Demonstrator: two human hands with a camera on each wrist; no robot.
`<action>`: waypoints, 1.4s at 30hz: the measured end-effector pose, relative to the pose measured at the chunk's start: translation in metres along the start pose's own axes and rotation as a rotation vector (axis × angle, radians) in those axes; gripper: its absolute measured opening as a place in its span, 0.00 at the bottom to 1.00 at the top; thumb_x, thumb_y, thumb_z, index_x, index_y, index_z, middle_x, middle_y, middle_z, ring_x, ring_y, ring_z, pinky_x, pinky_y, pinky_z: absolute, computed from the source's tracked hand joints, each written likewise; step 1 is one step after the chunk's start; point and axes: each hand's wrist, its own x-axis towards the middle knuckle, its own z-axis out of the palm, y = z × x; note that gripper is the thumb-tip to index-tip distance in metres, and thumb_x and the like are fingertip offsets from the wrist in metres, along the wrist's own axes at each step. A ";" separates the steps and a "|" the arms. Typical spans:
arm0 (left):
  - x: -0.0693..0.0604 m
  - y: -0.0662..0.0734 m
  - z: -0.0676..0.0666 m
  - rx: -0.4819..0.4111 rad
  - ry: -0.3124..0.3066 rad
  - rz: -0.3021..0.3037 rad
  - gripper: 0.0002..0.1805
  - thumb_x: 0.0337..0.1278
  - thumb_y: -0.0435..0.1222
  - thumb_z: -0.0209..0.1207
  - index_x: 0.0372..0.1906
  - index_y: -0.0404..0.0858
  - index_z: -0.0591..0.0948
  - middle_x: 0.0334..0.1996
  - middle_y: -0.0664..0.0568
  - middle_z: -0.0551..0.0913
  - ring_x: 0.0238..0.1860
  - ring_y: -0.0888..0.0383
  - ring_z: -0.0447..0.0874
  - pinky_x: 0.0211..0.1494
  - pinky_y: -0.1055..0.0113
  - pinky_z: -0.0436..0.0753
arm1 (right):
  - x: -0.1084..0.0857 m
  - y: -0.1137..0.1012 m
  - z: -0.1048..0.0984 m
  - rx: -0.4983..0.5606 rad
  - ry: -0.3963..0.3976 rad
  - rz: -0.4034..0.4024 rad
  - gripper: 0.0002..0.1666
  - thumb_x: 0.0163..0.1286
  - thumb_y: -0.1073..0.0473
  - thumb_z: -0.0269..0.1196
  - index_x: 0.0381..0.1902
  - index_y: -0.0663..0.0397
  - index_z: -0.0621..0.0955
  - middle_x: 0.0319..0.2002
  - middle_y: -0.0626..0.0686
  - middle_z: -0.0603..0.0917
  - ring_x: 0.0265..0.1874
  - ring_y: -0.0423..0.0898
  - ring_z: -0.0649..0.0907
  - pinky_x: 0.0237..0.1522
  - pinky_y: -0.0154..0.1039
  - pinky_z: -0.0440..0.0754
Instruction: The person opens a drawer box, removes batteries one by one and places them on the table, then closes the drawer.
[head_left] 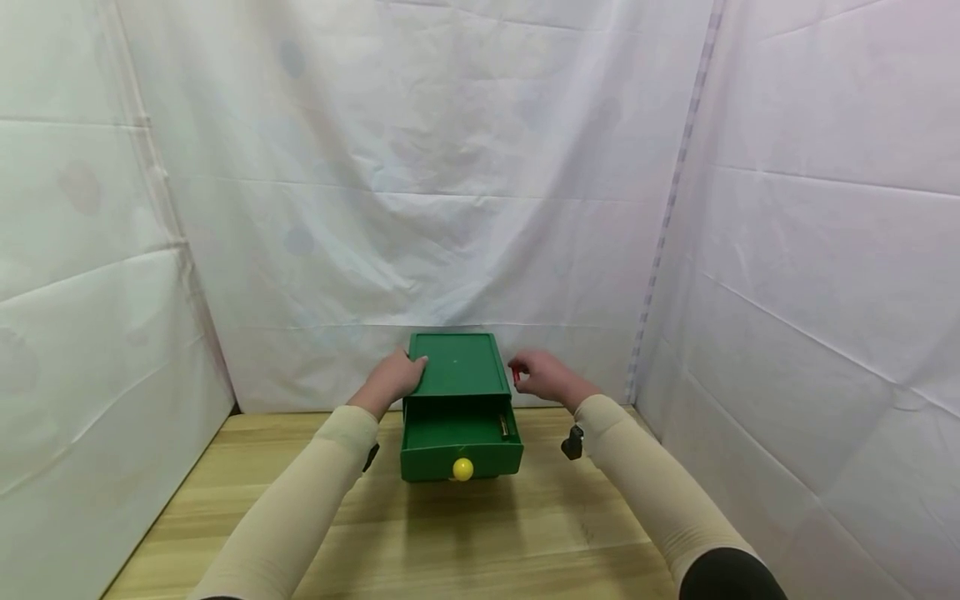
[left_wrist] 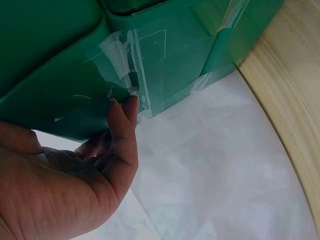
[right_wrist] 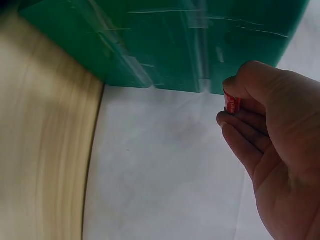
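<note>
One small red cylinder (head_left: 516, 376) sat pinched in my right hand (head_left: 551, 377), just right of the green box (head_left: 459, 364); the open drawer (head_left: 431, 463) lay left and nearer me. My left hand (head_left: 393, 377) gripped the box's left edge.

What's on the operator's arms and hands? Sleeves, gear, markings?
Left hand and right hand: bare, no gloves. Cream sleeves reach both wrists. Black material covers the right arm at the frame's bottom. Small black device at the right wrist. No legible markings.
</note>
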 end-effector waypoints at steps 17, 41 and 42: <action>-0.004 0.006 0.000 -0.005 0.009 0.009 0.42 0.92 0.54 0.44 0.85 0.23 0.57 0.75 0.27 0.72 0.71 0.33 0.77 0.69 0.39 0.79 | 0.004 0.016 0.030 0.029 -0.042 0.019 0.12 0.74 0.68 0.72 0.54 0.59 0.88 0.44 0.50 0.88 0.48 0.51 0.86 0.58 0.56 0.85; -0.003 0.001 0.001 -0.008 0.014 -0.005 0.41 0.92 0.55 0.44 0.85 0.25 0.59 0.71 0.29 0.75 0.68 0.35 0.79 0.67 0.39 0.79 | 0.005 0.029 0.062 0.061 -0.068 0.113 0.09 0.74 0.66 0.75 0.49 0.57 0.88 0.40 0.49 0.88 0.42 0.47 0.84 0.54 0.51 0.86; -0.003 0.001 0.001 -0.009 0.015 -0.005 0.40 0.92 0.55 0.44 0.85 0.25 0.59 0.71 0.29 0.75 0.67 0.35 0.79 0.67 0.40 0.79 | 0.005 0.030 0.063 0.056 -0.069 0.113 0.08 0.74 0.66 0.75 0.49 0.57 0.88 0.40 0.49 0.87 0.42 0.47 0.84 0.53 0.51 0.86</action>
